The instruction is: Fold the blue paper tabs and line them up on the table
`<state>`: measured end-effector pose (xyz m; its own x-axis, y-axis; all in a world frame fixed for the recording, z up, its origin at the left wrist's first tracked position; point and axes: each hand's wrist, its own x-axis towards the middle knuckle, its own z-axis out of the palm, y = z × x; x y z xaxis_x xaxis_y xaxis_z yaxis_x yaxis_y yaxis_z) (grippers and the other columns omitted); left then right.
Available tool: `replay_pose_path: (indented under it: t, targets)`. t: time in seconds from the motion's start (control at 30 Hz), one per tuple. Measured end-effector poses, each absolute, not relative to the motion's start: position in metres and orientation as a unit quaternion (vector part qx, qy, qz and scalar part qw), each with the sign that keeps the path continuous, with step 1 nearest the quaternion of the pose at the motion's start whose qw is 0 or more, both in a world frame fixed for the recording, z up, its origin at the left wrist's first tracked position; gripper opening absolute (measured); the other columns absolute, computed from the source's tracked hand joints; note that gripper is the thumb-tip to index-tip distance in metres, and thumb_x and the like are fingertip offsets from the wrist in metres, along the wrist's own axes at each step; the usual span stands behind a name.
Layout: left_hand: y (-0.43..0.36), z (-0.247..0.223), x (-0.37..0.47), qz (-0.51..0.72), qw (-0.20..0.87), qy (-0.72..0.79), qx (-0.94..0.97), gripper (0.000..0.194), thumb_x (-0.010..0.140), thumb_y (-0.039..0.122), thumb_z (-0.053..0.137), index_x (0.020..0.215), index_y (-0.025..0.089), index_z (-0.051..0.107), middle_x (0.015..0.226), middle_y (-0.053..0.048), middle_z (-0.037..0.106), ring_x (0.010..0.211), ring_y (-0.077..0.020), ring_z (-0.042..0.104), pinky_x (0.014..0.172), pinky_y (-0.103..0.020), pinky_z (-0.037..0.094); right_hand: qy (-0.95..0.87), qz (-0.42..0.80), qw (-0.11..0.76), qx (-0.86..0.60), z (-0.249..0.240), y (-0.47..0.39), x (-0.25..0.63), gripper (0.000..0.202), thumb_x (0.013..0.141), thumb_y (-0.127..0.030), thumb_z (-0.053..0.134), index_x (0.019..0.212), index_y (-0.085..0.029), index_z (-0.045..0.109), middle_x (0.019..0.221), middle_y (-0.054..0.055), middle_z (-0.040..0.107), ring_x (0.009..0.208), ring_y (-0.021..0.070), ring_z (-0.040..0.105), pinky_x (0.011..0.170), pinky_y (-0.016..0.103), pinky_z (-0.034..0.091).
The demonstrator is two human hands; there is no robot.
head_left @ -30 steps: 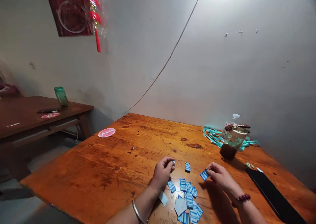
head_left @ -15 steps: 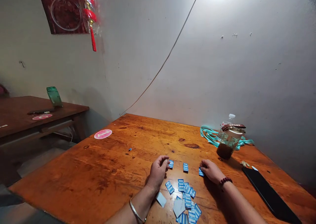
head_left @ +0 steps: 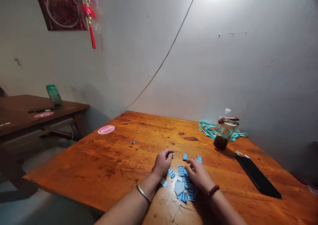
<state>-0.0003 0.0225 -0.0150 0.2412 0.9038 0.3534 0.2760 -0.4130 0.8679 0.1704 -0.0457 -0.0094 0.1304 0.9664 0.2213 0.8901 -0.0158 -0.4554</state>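
Note:
My left hand point(head_left: 164, 162) rests on the table with its thumb and fingers closed at the left edge of a small blue-and-white card point(head_left: 173, 155), which is mostly hidden. To the right of it, a second card point(head_left: 185, 157) and a third card point(head_left: 199, 159) lie in a spaced row. My right hand point(head_left: 198, 174) hovers at the pile of similar cards point(head_left: 182, 197), fingers curved and apart, nothing seen in them. A pale, blank-faced card point(head_left: 179, 188) lies on the pile. One striped card point(head_left: 171, 173) and another pale card point(head_left: 164, 183) lie near my left wrist.
At the right stand a jar of dark drink point(head_left: 221, 141) and a clear plastic bottle point(head_left: 228, 111), with a turquoise strap point(head_left: 207, 128) around them. A black phone-like slab point(head_left: 258, 177) lies nearer. A pink number disc point(head_left: 106, 129) marks the wooden table point(head_left: 86, 168).
My right hand has left the rightmost card of the row and moved left to the pile. My left hand stays at the left card. The view has shifted slightly.

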Motion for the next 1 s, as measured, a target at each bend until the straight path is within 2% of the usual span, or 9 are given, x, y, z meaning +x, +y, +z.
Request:
replay_pose_path:
  t: [0.1, 0.17, 0.27, 0.37, 0.47, 0.63, 0.8, 1.0]
  targets:
    - [0.018, -0.018, 0.005, 0.373, 0.342, 0.437, 0.743, 0.023, 0.075, 0.024, 0.043, 0.085, 0.017, 0.062, 0.088, -0.004, 0.062, 0.085, -0.0159, 0.054, 0.077, -0.026, 0.041, -0.659, 0.093, 0.247, -0.704, -0.019, -0.05, 0.148, 0.022, 0.072, -0.031, 0.052, 0.09, -0.023, 0.061, 0.081, 0.004, 0.059, 0.076, 0.0172, 0.055, 0.064, 0.023, 0.036]
    - [0.019, -0.02, 0.005, 0.34, 0.354, 0.442, 0.751, 0.022, 0.072, 0.022, 0.044, 0.081, 0.016, 0.063, 0.082, -0.004, 0.062, 0.079, -0.0154, 0.055, 0.072, -0.025, 0.042, -0.659, 0.102, 0.25, -0.702, -0.021, -0.052, 0.144, 0.019, 0.069, -0.028, 0.053, 0.085, -0.023, 0.062, 0.079, 0.003, 0.059, 0.075, 0.0169, 0.055, 0.062, 0.023, 0.036]
    - [0.023, -0.02, 0.001, 0.297, 0.383, 0.438, 0.757, 0.024, 0.07, 0.019, 0.042, 0.079, 0.012, 0.063, 0.07, -0.002, 0.062, 0.064, -0.0133, 0.056, 0.059, -0.022, 0.042, -0.663, 0.113, 0.263, -0.692, -0.021, -0.057, 0.148, 0.014, 0.07, -0.024, 0.049, 0.073, -0.022, 0.063, 0.073, 0.002, 0.058, 0.07, 0.0151, 0.055, 0.06, 0.022, 0.036]
    - [0.025, -0.019, -0.007, 0.268, 0.393, 0.421, 0.772, 0.02, 0.065, 0.018, 0.048, 0.075, 0.012, 0.064, 0.067, 0.0, 0.062, 0.064, -0.0132, 0.055, 0.058, -0.021, 0.041, -0.667, 0.118, 0.287, -0.678, -0.022, -0.063, 0.152, 0.019, 0.072, -0.024, 0.043, 0.066, -0.021, 0.061, 0.071, 0.001, 0.059, 0.07, 0.0148, 0.055, 0.061, 0.022, 0.037]
    - [0.021, -0.022, -0.014, 0.261, 0.387, 0.411, 0.783, 0.022, 0.063, 0.019, 0.051, 0.078, 0.014, 0.065, 0.073, 0.0, 0.064, 0.07, -0.0134, 0.055, 0.063, -0.021, 0.041, -0.666, 0.12, 0.316, -0.665, -0.025, -0.066, 0.154, 0.021, 0.073, -0.027, 0.04, 0.068, -0.02, 0.059, 0.074, 0.001, 0.06, 0.072, 0.0155, 0.055, 0.064, 0.023, 0.039]
    - [0.009, -0.025, -0.021, 0.283, 0.361, 0.419, 0.784, 0.031, 0.07, 0.021, 0.044, 0.093, 0.013, 0.062, 0.088, -0.003, 0.063, 0.079, -0.0134, 0.056, 0.071, -0.022, 0.042, -0.663, 0.128, 0.344, -0.652, -0.032, -0.066, 0.155, 0.023, 0.074, -0.031, 0.039, 0.069, -0.02, 0.059, 0.072, 0.003, 0.062, 0.07, 0.0177, 0.056, 0.063, 0.026, 0.041]
    - [-0.005, -0.019, -0.026, 0.294, 0.337, 0.407, 0.797, 0.029, 0.069, 0.024, 0.049, 0.092, 0.014, 0.063, 0.094, -0.005, 0.061, 0.085, -0.0162, 0.054, 0.076, -0.025, 0.042, -0.662, 0.14, 0.353, -0.646, -0.035, -0.066, 0.158, 0.025, 0.073, -0.035, 0.041, 0.075, -0.019, 0.061, 0.076, 0.004, 0.065, 0.072, 0.0191, 0.058, 0.065, 0.028, 0.044]
    - [-0.004, -0.018, -0.03, 0.268, 0.359, 0.376, 0.811, 0.031, 0.068, 0.022, 0.051, 0.096, 0.014, 0.062, 0.095, -0.005, 0.061, 0.08, -0.0144, 0.057, 0.07, -0.022, 0.045, -0.601, 0.207, 0.417, -0.649, -0.038, -0.063, 0.168, 0.03, 0.069, -0.044, 0.049, 0.076, -0.019, 0.063, 0.074, 0.003, 0.067, 0.071, 0.0197, 0.061, 0.064, 0.027, 0.046]
